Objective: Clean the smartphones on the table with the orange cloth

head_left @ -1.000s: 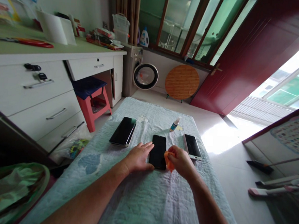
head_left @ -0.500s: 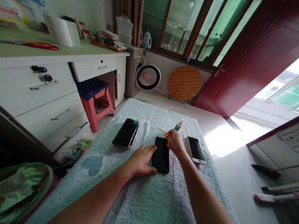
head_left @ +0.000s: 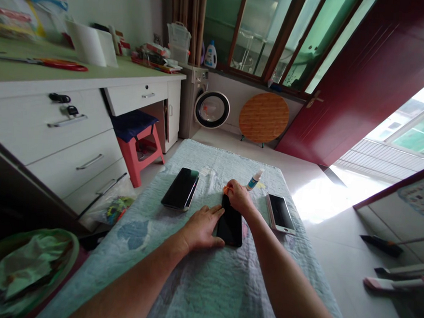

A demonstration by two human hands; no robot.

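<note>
The right hand (head_left: 239,197) pinches a crumpled orange cloth (head_left: 226,190); it has moved from the right edge of the flat black rectangular phone (head_left: 232,228) to its far end, so wiping apparently reaches that edge now. The left hand (head_left: 202,228), spread and loose, touches the phone's left side. The phone lies dark face up on the pale blue-green quilted cover (head_left: 188,293), long axis running near to far, far end slightly left.

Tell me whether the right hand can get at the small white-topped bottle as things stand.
Probably yes: the bottle stands close to the right hand, with nothing visible blocking the way, though the orange cloth it holds might need putting down first.
</note>
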